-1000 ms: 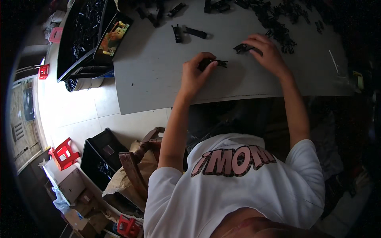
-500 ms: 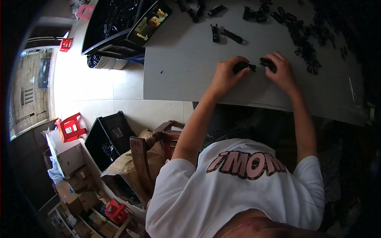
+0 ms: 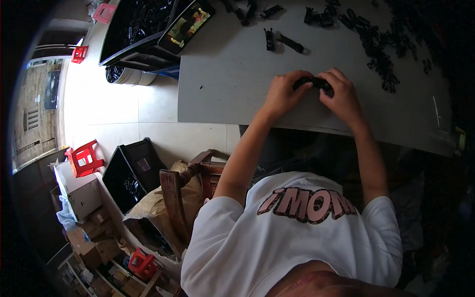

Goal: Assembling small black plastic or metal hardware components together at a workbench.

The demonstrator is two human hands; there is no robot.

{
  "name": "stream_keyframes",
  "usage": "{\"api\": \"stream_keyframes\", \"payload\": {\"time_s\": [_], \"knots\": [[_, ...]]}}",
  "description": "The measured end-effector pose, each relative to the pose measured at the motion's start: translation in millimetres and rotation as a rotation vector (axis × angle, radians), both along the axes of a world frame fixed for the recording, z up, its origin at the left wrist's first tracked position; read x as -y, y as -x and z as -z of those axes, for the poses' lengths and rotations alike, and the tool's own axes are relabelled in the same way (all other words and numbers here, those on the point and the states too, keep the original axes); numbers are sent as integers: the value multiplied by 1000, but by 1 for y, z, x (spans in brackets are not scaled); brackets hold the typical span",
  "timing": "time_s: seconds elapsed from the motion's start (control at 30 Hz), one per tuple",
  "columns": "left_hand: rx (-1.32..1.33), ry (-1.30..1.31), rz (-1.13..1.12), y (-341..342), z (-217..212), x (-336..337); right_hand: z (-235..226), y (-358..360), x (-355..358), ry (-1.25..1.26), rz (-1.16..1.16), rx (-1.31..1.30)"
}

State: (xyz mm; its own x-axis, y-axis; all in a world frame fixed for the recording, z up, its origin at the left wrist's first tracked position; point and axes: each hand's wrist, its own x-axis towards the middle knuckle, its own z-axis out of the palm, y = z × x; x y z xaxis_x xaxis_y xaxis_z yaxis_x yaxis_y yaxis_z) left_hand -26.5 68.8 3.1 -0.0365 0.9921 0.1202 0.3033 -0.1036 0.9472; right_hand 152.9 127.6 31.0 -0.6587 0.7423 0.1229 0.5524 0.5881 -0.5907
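Your left hand (image 3: pixel 283 94) and right hand (image 3: pixel 341 96) close together on one small black part (image 3: pixel 311 82), held just above the grey tabletop (image 3: pixel 222 84) near its front edge, fingertips bracing both ends.

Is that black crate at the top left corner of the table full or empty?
Partly filled at least: the black crate holds a heap of small black parts. How deep the heap goes cannot be told. A phone lies on its rim.

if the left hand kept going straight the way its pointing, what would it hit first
Most likely the right hand: the left hand points toward it, both gripping one small black part between them. Depth is hard to judge here.
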Motion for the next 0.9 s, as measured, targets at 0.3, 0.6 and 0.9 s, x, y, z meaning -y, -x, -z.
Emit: {"api": "stream_keyframes", "payload": {"time_s": [0.3,0.6,0.9], "knots": [[-121,-39,31,1,3,1,-3,3,8,-129,-14,76],[28,-32,39,1,9,2,-9,5,16,-86,-8,32],[63,-10,31,2,5,3,-7,3,17,-35,-5,-6]]}}
